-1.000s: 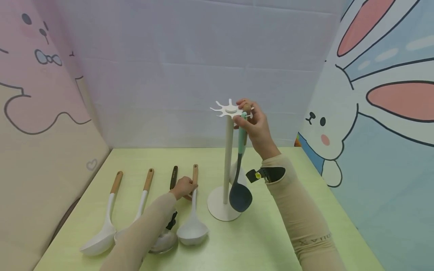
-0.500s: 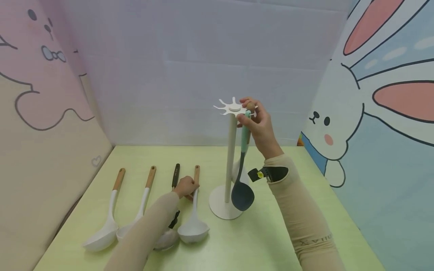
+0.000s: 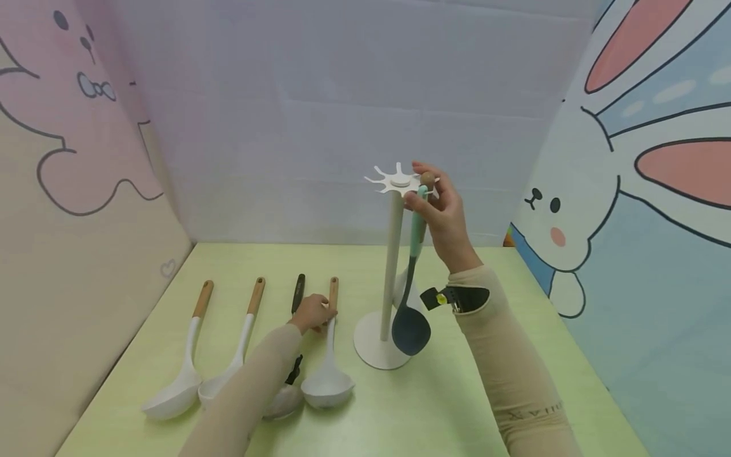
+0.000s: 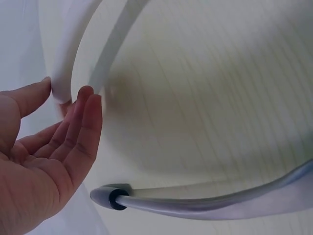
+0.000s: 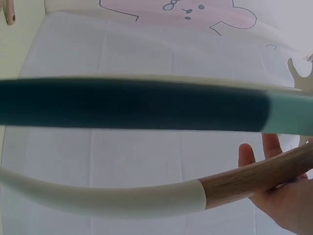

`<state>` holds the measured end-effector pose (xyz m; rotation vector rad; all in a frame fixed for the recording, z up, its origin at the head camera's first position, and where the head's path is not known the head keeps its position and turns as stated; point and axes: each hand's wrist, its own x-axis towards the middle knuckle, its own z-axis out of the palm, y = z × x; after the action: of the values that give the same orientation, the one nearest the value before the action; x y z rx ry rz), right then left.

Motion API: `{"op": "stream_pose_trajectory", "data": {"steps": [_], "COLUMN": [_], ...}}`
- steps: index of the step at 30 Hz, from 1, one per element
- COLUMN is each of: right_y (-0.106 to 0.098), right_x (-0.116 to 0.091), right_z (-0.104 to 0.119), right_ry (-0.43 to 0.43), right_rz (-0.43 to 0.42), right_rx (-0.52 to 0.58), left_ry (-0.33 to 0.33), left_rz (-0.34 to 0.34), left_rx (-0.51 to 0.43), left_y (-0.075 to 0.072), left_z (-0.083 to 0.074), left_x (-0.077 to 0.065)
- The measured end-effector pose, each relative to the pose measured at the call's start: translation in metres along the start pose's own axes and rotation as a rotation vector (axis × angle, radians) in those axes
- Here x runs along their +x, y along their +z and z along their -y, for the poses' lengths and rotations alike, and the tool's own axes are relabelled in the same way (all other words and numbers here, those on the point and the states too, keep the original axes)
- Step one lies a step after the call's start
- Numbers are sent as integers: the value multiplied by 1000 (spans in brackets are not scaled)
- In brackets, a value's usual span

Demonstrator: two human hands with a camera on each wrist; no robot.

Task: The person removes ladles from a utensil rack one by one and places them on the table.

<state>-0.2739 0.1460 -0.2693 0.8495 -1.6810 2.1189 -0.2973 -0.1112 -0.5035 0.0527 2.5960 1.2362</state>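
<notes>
In the head view, my left hand [image 3: 313, 313] pinches the handle of a white ladle [image 3: 328, 386] lying on the table, near where wood meets white. The left wrist view has the thumb on one side of the white handle [image 4: 63, 78] and the fingers on the other. My right hand [image 3: 442, 212] is up at the top of a white utensil stand [image 3: 391, 254] with hook arms. Its thumb crosses the mint handle of a dark ladle [image 3: 411, 331], which hangs upright. Close behind hangs a white utensil [image 3: 404, 289] with a wooden handle [image 5: 254, 180], its lower part mostly hidden.
Left on the table [image 3: 474, 406] lie two more white, wooden-handled utensils: an outer ladle [image 3: 174, 397] and an inner one [image 3: 240, 349]. A metal ladle [image 3: 283, 403] with a black handle [image 3: 299, 291] lies partly under the left forearm. Cartoon-printed cloth [image 3: 571, 209] borders the right side.
The head view has shifted slightly, moving the whole scene a little to the right. Both hands keep their places on the ladle handles.
</notes>
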Motion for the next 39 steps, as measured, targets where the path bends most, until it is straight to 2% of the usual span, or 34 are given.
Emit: {"op": "stream_pose_trajectory", "data": {"steps": [7, 11, 15, 19, 22, 25, 28, 30, 33, 39], "right_y": [-5, -8, -10, -10, -9, -3, 0, -2, 1, 5], "right_x": [-8, -22, -43, -66, -84, -97, -104, -106, -108, -114], "right_z": [1, 4, 3, -8, -21, -29, -38, -47, -52, -57], "right_ry": [-17, -87, -167, -163, -140, -82, -37, -30, -38, -47], "right_rz": [-20, -61, -128, -172, -161, -131, -103, -92, -85, -95], "right_rx": [-67, -255, -467, -550, -563, -557, -568, -569, -585, -574], "left_ry": [66, 129, 213, 379, 582, 779, 907, 945, 957, 974], "left_rz": [-2, -33, -85, -155, -204, -256, -324, -367, -405, -409], "left_rx": [23, -3, -131, -309, -422, -465, -449, -444, -459, -514], "left_y": [-15, -31, -53, -76, -86, -89, -89, -89, -89, -83], "left_z": [-6, -20, -52, -99, -133, -165, -192, -207, -223, -234], "left_x": [-5, -9, -17, -36, -53, -70, -80, -81, -78, -73]}}
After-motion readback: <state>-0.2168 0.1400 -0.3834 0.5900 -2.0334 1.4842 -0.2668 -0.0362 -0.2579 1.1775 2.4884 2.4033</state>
